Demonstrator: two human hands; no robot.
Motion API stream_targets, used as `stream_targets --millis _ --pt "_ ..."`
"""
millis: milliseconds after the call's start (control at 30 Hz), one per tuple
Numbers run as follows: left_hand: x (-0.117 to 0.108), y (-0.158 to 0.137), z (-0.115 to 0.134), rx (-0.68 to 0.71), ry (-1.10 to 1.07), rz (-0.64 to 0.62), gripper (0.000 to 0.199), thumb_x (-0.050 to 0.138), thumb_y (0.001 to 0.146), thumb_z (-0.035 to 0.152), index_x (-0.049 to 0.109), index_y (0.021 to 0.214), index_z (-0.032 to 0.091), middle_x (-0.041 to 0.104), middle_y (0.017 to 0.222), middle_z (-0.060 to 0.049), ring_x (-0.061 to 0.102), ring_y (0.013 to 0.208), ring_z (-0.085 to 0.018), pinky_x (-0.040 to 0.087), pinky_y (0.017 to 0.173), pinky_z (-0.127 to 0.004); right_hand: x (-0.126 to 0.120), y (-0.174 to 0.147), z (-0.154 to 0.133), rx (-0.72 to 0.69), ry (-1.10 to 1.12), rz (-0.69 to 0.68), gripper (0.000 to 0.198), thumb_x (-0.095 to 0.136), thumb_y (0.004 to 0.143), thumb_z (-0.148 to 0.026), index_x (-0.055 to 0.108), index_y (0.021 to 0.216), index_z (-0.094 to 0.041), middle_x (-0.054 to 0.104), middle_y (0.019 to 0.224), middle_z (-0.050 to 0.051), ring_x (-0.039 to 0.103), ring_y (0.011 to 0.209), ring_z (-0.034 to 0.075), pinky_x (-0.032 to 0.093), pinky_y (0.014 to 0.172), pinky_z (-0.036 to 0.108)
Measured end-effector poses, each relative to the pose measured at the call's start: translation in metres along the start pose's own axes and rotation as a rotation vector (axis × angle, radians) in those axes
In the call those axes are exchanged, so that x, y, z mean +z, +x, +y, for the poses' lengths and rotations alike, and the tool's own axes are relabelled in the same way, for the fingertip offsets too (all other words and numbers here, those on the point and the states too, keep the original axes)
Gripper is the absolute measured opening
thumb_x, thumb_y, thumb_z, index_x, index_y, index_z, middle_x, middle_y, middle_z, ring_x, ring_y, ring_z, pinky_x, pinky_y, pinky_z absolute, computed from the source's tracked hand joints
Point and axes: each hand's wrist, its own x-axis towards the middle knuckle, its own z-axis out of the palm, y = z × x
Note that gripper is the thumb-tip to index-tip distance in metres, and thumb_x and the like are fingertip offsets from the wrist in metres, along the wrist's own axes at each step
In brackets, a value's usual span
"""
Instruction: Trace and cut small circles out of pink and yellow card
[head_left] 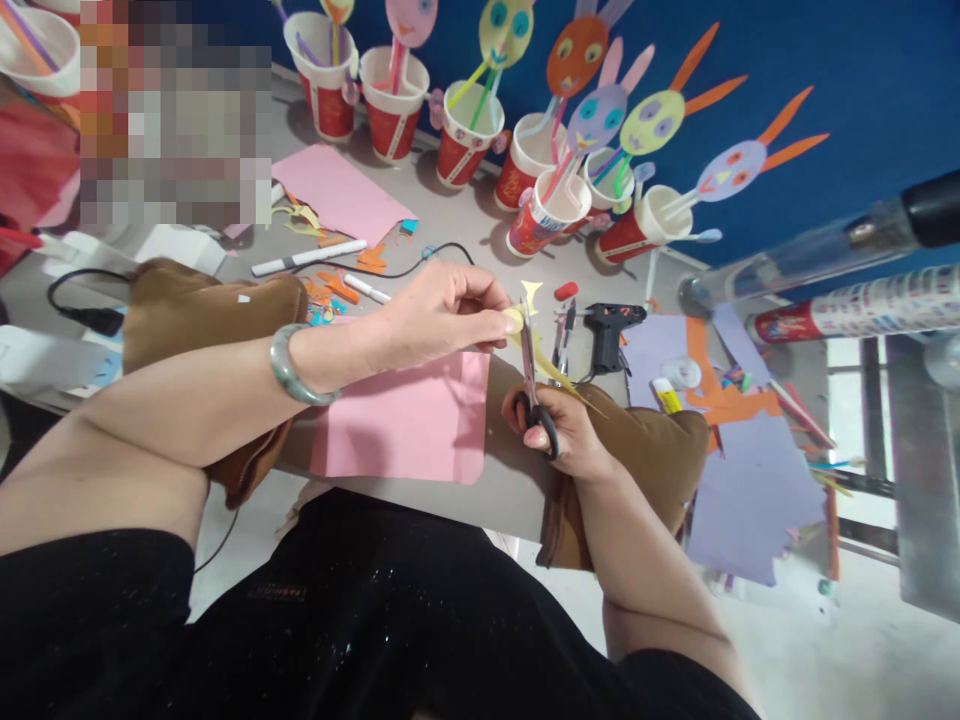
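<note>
Between thumb and fingers, my left hand (457, 310) pinches a small piece of yellow paper (514, 322). My right hand (564, 425) grips black-handled scissors (528, 360), whose blades point up at the edge of that yellow paper. A narrow yellow strip (559, 373) trails down to the right behind the blades. Just beyond the scissor tips is a pointed yellow scrap (532, 296). Below both hands lies a pink sheet of paper (409, 425) on the table.
Along the blue wall stand several red paper cups (470, 140) with paper animal heads on straws. A black glue gun (611, 335) is right of the scissors. Brown cushions (652, 440) lie under both arms. Purple paper (750, 490), orange scraps and white markers (309, 258) lie around.
</note>
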Motion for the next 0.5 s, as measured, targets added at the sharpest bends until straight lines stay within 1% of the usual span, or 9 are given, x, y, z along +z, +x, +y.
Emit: stream_targets --millis 167,367,500 --pt "0.0001 0.0006 -0.0005 0.018 -0.002 0.021 0.016 0.075 0.084 0.015 0.065 0.072 0.015 0.065 0.071 -0.001 0.065 0.068 -0.008 0.060 0.072 -0.022 -0.0004 0.0007 -0.0019 -0.016 -0.003 0.002 0.066 0.080 0.072 -0.079 0.053 0.063 -0.019 0.058 0.068 -0.001 0.043 0.056 0.010 0.033 0.055 0.028" --pt "-0.0010 0.0011 -0.0011 0.027 -0.009 0.002 0.017 0.068 0.088 0.012 0.064 0.071 0.015 0.065 0.073 -0.001 0.065 0.070 -0.009 0.060 0.071 -0.024 0.0004 0.0025 -0.0067 -0.040 -0.026 0.003 0.066 0.079 0.073 -0.079 0.054 0.063 -0.019 0.057 0.066 -0.001 0.043 0.056 0.010 0.033 0.056 0.028" --pt "-0.0014 0.0013 -0.0021 0.040 0.020 0.015 0.016 0.070 0.087 0.013 0.064 0.072 0.015 0.066 0.074 -0.001 0.065 0.069 -0.008 0.058 0.071 -0.023 0.0009 0.0033 -0.0068 -0.049 -0.023 -0.017 0.066 0.078 0.074 -0.079 0.054 0.065 -0.019 0.057 0.067 -0.001 0.044 0.057 0.011 0.034 0.057 0.028"
